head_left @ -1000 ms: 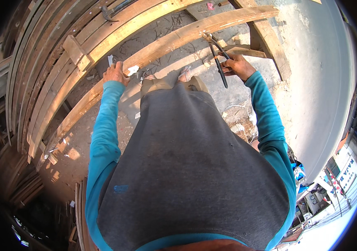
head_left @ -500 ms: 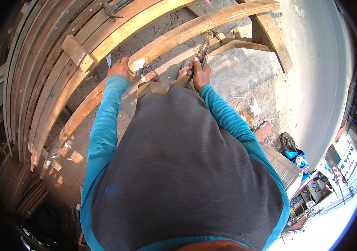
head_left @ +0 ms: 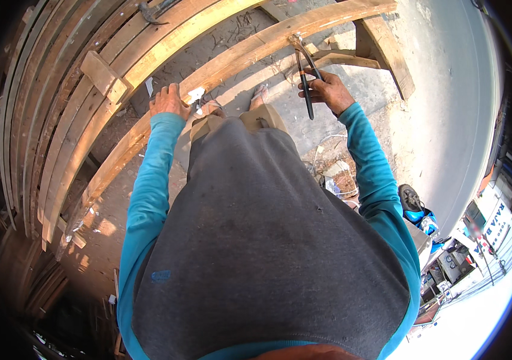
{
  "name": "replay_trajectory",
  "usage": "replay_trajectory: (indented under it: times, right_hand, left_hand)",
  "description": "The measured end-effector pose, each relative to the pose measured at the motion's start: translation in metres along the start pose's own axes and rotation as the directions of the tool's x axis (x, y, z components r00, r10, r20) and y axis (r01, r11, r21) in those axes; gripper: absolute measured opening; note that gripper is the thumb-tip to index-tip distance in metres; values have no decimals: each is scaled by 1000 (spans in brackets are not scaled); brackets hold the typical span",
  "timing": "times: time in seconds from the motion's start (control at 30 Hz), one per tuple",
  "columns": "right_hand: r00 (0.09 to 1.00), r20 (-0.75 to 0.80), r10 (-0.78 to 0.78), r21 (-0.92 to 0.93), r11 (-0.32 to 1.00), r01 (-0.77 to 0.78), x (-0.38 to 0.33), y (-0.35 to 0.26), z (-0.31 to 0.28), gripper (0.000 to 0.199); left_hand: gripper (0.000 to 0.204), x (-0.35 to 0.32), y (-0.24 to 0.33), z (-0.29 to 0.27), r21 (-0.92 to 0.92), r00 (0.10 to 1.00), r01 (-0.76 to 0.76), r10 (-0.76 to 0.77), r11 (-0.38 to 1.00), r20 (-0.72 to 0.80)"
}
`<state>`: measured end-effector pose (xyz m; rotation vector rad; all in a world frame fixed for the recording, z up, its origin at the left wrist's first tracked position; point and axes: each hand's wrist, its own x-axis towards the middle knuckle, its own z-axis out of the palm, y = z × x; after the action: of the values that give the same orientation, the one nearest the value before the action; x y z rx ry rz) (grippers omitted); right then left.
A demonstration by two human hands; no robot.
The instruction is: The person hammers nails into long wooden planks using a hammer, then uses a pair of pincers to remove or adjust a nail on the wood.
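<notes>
My right hand (head_left: 327, 90) grips the dark handles of long pincers (head_left: 304, 75). Their jaws sit on the upper face of a long wooden beam (head_left: 238, 57) that runs diagonally across the view. My left hand (head_left: 167, 101) rests flat on the same beam lower down, fingers spread, next to a small white scrap (head_left: 196, 94). My grey shirt and turquoise sleeves fill the lower middle. My feet show just below the beam.
A stack of curved wooden planks (head_left: 57, 108) lies at the left, with a short block (head_left: 104, 75) across it and a dark hooked tool (head_left: 148, 12) on top. A wooden trestle leg (head_left: 388, 51) stands at the upper right. Pale pavement and a blue object (head_left: 418, 213) lie right.
My right hand swung the pincers in toward my body, then back out to the beam. My left hand stayed on the beam.
</notes>
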<state>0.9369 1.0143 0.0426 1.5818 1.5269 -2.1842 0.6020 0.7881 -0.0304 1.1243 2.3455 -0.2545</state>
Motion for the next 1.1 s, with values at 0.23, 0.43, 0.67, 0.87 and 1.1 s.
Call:
replay_trajectory:
  times: [0.23,0.43,0.67,0.87,1.1]
  right_hand:
    - [984,102,146,-8,989,-145,0,-39,-37,44]
    - [992,33,120,250,960,-124,9,4,15,24]
    - [769,-436,-468,-434,858,276,74,94,98,26]
    - [987,-48,-156,19,987,157,28,52,16,46]
    - [989,112,94,-86,993,-85,12,-28,-47,50]
  left_hand:
    - [70,-9,-3,18,-3,991,-32,31,999,-129]
    - [71,-8,1,5,-5,996,-16,15,1000,-91]
    - [73,20,-3,-31,-63,982,-19,31,998,189]
    - [72,12,-10,-14,-78,997,-53,57,996,56]
    - [68,0,1,-1,-28,1000,1,-1,1000,-26]
